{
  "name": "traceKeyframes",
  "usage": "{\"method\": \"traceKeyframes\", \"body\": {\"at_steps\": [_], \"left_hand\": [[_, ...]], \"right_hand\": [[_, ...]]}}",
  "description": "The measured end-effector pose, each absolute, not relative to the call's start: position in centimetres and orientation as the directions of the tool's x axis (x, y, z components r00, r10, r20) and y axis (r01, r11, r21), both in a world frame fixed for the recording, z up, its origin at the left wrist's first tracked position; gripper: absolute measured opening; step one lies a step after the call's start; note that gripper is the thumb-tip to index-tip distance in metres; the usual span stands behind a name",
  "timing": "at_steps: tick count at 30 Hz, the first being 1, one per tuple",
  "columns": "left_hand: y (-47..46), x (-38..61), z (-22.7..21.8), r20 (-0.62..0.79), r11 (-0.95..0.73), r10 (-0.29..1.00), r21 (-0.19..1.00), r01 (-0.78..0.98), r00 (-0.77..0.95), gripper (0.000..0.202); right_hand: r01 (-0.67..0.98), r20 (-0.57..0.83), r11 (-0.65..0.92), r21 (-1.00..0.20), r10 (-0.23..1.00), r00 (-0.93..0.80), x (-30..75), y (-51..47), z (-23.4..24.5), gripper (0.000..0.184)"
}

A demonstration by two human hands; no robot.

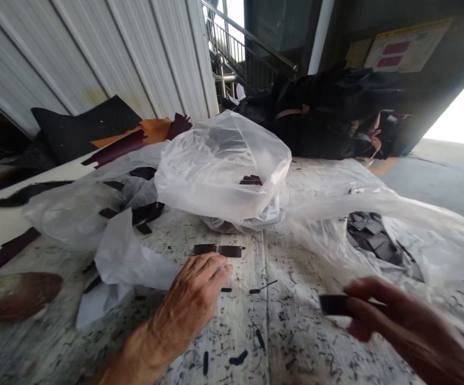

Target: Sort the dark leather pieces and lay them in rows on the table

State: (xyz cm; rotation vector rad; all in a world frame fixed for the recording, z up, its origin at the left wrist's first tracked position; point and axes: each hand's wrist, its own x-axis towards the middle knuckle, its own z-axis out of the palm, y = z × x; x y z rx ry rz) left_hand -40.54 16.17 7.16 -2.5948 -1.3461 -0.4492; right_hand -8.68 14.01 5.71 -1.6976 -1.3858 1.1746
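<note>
My left hand (197,291) lies flat on the scratched white table (256,342), fingers stretched out toward two dark rectangular pieces (218,250) lying end to end just beyond its fingertips. My right hand (380,313) hovers at the lower right, blurred, with fingers pinched on a small dark rectangular piece (333,305). A clear plastic bag (219,171) sits in the middle of the table with several dark pieces inside. Another clear bag (380,235) at the right holds a pile of dark pieces.
Crumpled plastic and white paper (127,262) lie at the left. Dark and orange sheets (115,133) lean against a corrugated wall. A brown object (18,294) rests at the far left. Black bundles (328,112) are heaped behind the table.
</note>
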Motion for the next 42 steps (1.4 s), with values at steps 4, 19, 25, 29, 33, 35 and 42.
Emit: {"method": "traceKeyframes", "body": {"at_steps": [4, 19, 25, 29, 33, 35, 42], "left_hand": [[15.5, -40.5, 6.9, 0.328, -0.596, 0.762, 0.018, 0.803, 0.558, 0.033], [16.9, -39.8, 6.6, 0.304, -0.655, 0.711, -0.04, 0.755, 0.634, 0.032], [17.4, -39.2, 6.6, 0.266, -0.661, 0.708, -0.077, 0.746, 0.655, 0.033], [17.9, -38.8, 6.5, 0.236, -0.656, 0.716, -0.094, 0.749, 0.657, 0.041], [18.7, -38.9, 5.4, 0.319, -0.67, 0.677, -0.107, 0.735, 0.663, 0.049], [19.4, -39.2, 4.4, 0.363, -0.685, 0.645, -0.117, 0.719, 0.673, 0.049], [21.2, -39.4, 3.1, 0.365, -0.709, 0.617, -0.126, 0.694, 0.697, 0.045]], "right_hand": [[0.282, -0.204, -0.151, -0.947, 0.965, -0.167, -16.8, 19.7, 7.5, 0.022], [0.404, -0.232, -0.142, -0.904, 0.955, -0.185, -21.1, 23.8, 5.3, 0.01], [0.417, -0.209, -0.108, -0.903, 0.956, -0.206, -21.0, 24.1, 5.3, 0.006], [0.443, -0.171, -0.064, -0.894, 0.963, -0.206, -20.9, 24.1, 5.5, 0.004], [0.517, -0.085, 0.037, -0.855, 0.974, -0.21, -21.1, 24.2, 5.7, 0.008], [0.575, -0.012, 0.11, -0.811, 0.979, -0.203, -21.1, 24.3, 5.8, 0.011], [0.605, 0.109, 0.353, -0.713, 0.909, -0.402, -16.9, 19.9, 9.4, 0.015]]}}
